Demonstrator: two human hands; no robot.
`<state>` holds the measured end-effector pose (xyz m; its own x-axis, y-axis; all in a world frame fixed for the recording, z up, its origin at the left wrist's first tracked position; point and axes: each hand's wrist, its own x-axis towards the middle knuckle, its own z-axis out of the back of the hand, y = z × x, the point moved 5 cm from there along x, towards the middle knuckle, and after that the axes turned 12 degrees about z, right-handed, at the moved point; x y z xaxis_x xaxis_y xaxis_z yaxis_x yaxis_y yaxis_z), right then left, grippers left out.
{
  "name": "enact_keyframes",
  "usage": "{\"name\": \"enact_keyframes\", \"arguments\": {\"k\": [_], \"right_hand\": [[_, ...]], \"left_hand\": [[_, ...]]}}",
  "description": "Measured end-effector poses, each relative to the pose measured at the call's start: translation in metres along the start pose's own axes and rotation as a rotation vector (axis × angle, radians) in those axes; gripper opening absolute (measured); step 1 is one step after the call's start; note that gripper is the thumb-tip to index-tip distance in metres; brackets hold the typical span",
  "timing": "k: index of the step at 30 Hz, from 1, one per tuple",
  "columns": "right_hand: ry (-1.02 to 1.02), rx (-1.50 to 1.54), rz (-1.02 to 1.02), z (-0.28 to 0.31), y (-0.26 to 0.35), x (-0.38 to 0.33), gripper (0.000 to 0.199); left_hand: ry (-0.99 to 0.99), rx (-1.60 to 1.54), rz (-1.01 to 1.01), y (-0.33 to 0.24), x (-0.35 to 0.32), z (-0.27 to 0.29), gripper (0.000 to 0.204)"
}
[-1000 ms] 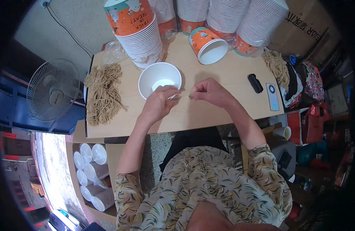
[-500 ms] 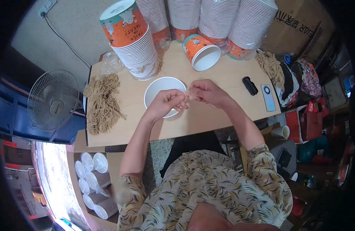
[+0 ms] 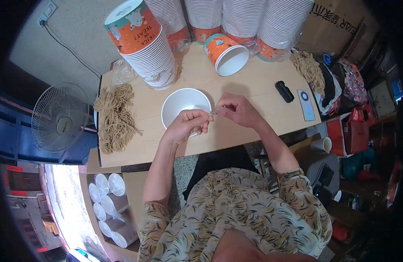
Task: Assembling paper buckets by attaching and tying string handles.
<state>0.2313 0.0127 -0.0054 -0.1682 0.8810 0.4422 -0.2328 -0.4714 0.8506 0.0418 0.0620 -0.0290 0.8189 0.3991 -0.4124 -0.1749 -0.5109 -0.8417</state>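
Observation:
Over the table's front half, both my hands meet fingertip to fingertip. My left hand (image 3: pixel 187 125) pinches a thin, pale strand of cord (image 3: pixel 215 112) between thumb and fingers, its other fingers curled. The strand's far end is in the pinch of my right hand (image 3: pixel 241 111); its exact shape is too small to make out. Just behind my left hand stands a white paper bucket (image 3: pixel 170 107), mouth up, its near rim partly covered by that hand. A bundle of tan cords (image 3: pixel 116 118) lies at the table's left edge.
A nested stack of orange-and-white paper buckets (image 3: pixel 151 63) leans at the back left. More wrapped stacks (image 3: pixel 243 19) line the back. One bucket (image 3: pixel 223 51) lies tipped over. A black object (image 3: pixel 284 91) and a phone (image 3: pixel 306 105) sit right. A fan (image 3: pixel 61 118) stands left, above a carton (image 3: pixel 133 192).
My right hand has turned slightly and its fingers have closed in toward the left fingertips. My left hand has shifted slightly down. The whole view has tilted a little.

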Motion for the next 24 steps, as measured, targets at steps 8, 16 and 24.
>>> {"name": "enact_keyframes", "arguments": {"k": [8,16,24], "right_hand": [[0.111,0.008,-0.042,-0.009,0.006,-0.006,0.007],[0.065,0.165,-0.043,-0.015,0.008,-0.011,0.009],[-0.034,0.216,-0.118,-0.023,0.017,-0.005,0.012]], "left_hand": [[-0.063,0.062,0.001,-0.004,-0.008,-0.003,0.019],[-0.069,0.099,-0.053,-0.003,-0.019,-0.004,0.023],[-0.171,0.133,-0.051,-0.001,-0.025,-0.003,0.024]]}}
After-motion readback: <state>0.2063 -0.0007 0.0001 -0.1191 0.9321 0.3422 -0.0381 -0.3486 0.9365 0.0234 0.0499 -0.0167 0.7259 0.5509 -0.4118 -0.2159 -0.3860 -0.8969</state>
